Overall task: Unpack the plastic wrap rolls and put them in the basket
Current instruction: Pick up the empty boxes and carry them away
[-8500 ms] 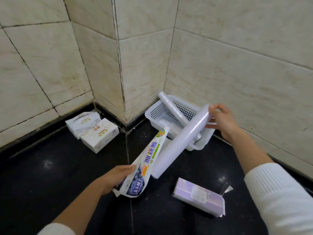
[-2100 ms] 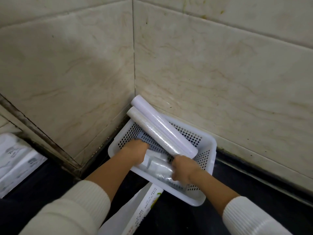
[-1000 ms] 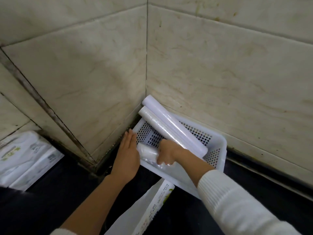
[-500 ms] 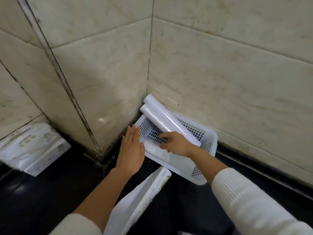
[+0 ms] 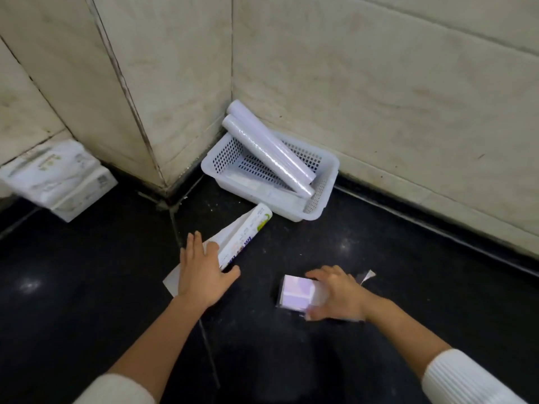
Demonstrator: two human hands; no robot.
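Observation:
A white perforated basket [image 5: 316, 196] stands in the wall corner on the black floor. Two long plastic wrap rolls [image 5: 262, 152] lie side by side in it, their far ends sticking up over the rim against the wall. A smaller clear-wrapped item [image 5: 248, 182] lies flat on the basket bottom. An empty printed wrapper bag [image 5: 246, 230] lies on the floor in front of the basket; my left hand [image 5: 201, 272] rests flat on its near end, fingers spread. My right hand [image 5: 338, 293], blurred, is closed over a purple box [image 5: 296, 291] on the floor.
White tissue packs [image 5: 58, 176] sit at the left against the wall. A small torn strip [image 5: 366, 277] lies just right of the purple box. Tiled walls close in the corner behind the basket.
Both hands have left the basket and come back toward me. The left now lies on the wrapper bag, the right on the purple box. The view has pulled back.

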